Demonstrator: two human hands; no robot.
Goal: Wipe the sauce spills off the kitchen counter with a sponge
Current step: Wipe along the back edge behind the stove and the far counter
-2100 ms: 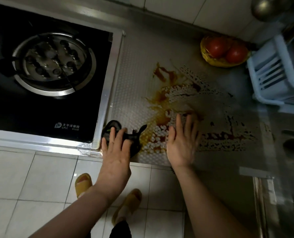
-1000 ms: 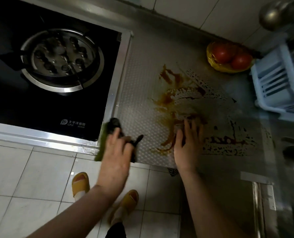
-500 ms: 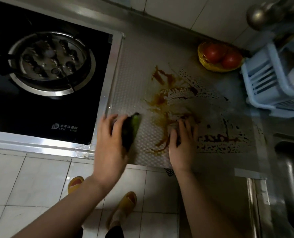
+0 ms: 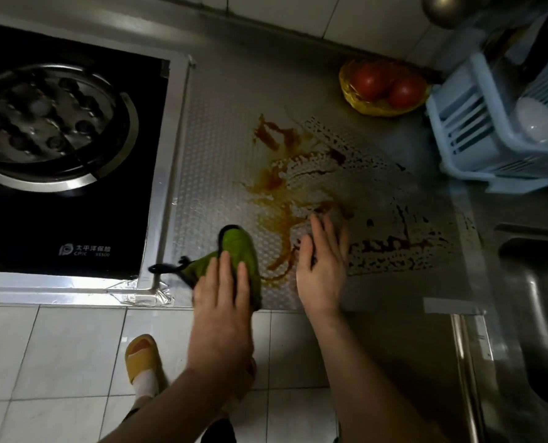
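Brown sauce spills [image 4: 285,193] smear the dimpled steel tabletop [image 4: 215,139] mid-frame, mostly unwiped I'd say; left hand [image 4: 224,298] presses the soft green sponge [image 4: 238,246] with straight fingers [image 4: 225,266], right hand [image 4: 323,266] flat, empty.

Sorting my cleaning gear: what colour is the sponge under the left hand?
The sponge is green with a dark edge; the head view shows it.
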